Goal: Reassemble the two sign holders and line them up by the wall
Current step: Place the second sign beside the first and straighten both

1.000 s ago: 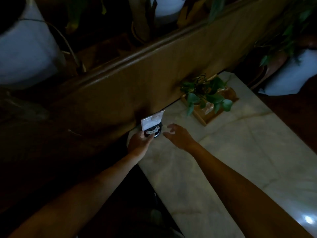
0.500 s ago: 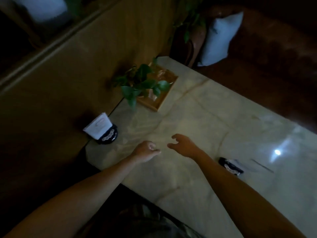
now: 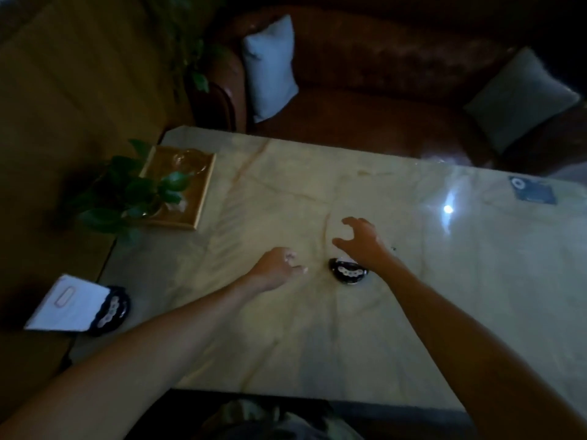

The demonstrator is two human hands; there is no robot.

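One assembled sign holder (image 3: 79, 308), a white card upright in a round black base, stands at the table's left edge by the brown wall (image 3: 63, 90). A second black base (image 3: 347, 274) lies alone mid-table, partly hidden under my right wrist. My right hand (image 3: 359, 241) hovers just above and beyond it, fingers spread, holding nothing. My left hand (image 3: 276, 268) is a little left of that base, fingers loosely curled, with nothing visible in it. A bluish flat card (image 3: 533, 192) lies at the far right of the marble table (image 3: 286, 328).
A wooden tray (image 3: 193, 198) with a leafy plant (image 3: 133, 195) sits at the table's back left against the wall. A brown leather sofa (image 3: 381, 90) with two pale cushions runs behind the table. A light glare spot shows at right.
My left hand let go of the assembled holder by the wall. Both hands and my view swung right, and the hands now sit around the loose black base mid-table.
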